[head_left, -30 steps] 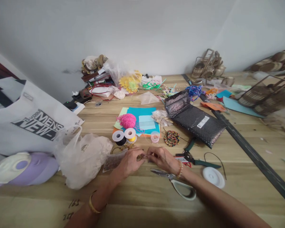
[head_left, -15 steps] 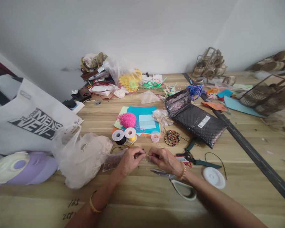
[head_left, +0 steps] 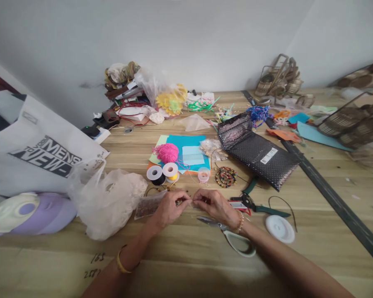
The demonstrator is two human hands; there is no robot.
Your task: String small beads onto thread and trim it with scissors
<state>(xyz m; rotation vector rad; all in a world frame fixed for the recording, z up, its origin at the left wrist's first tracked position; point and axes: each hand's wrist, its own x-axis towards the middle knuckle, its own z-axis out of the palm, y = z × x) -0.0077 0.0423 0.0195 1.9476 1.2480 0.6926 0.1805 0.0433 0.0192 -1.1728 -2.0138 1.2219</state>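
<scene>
Scissors (head_left: 233, 236) right of plastic bag (head_left: 107, 203), on table (head_left: 180, 252).

The pale wooden plank counter (head_left: 186, 265) carries a small clear packet of brown beads (head_left: 147, 206), grey-handled steel scissors (head_left: 236, 241), green-handled pliers (head_left: 257, 207), a flat white round spool (head_left: 280, 229), a black padded mailer (head_left: 257, 151), teal paper sheets (head_left: 186, 142) and a crumpled clear plastic bag (head_left: 108, 203).

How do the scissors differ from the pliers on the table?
The scissors have pale loop handles; the pliers have slim dark green handles. The scissors lie partly under the right wrist; the pliers lie farther out, beyond the right hand. Both lie flat on the wooden table, unheld; the left hand and the right pinch a thin strand.
</scene>
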